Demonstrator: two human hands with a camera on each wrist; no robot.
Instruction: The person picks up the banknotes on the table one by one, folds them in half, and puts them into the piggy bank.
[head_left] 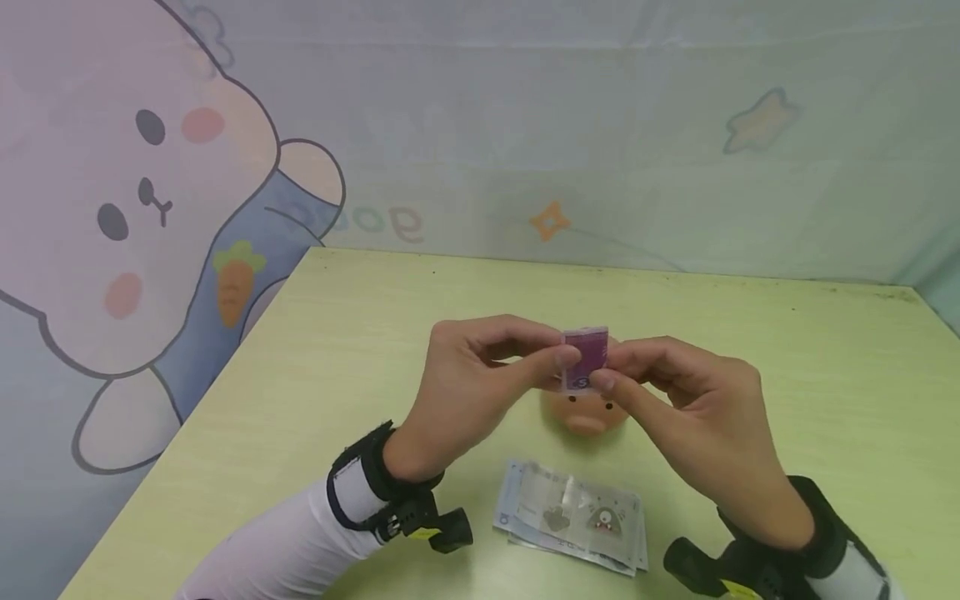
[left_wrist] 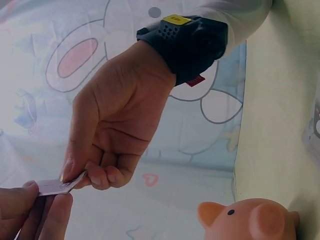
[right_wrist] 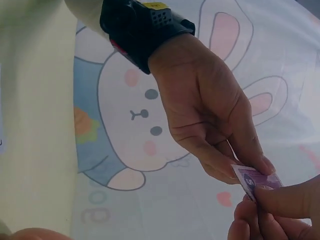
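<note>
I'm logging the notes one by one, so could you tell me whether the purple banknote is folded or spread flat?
Folded: the purple banknote shows as a small square pinched between both hands, above the piggy bank.

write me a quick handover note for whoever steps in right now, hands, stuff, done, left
Left hand: pinches the left edge of the folded purple banknote.
Right hand: pinches its right edge; both hold it in the air above the table.
Pink piggy bank: on the table right below the note, partly hidden by the hands.
Stack of banknotes: flat on the table, nearer the person.
Done: purple note folded small.
Left: likely slotting it into the pig, then the stack.
</note>
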